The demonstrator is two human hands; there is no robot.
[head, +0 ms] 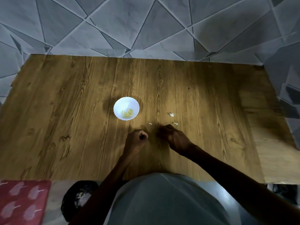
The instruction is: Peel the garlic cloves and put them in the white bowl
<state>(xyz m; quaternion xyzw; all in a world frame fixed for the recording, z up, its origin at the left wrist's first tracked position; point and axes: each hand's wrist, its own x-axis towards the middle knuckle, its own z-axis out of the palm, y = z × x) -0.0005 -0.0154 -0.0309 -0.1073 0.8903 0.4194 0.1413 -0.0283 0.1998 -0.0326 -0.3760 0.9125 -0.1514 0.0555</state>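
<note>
So we're mid-peel: our left hand [137,137] and right hand [172,135] sit close together on the wooden surface [65,111], both with fingers curled in. We honestly can't tell if either grip has a clove in it (too dim, too small). For this step we'd pinch the clove at its root end with one hand and tear the skin off with the other, using nails rather than force so it doesn't shoot away. The white bowl [125,101] is just up-left of the left hand, with peeled cloves [128,113] in it. A few pale bits [171,114] lie near the right hand, peel or cloves, hard to say. Nothing blocks the way to the bowl.
</note>
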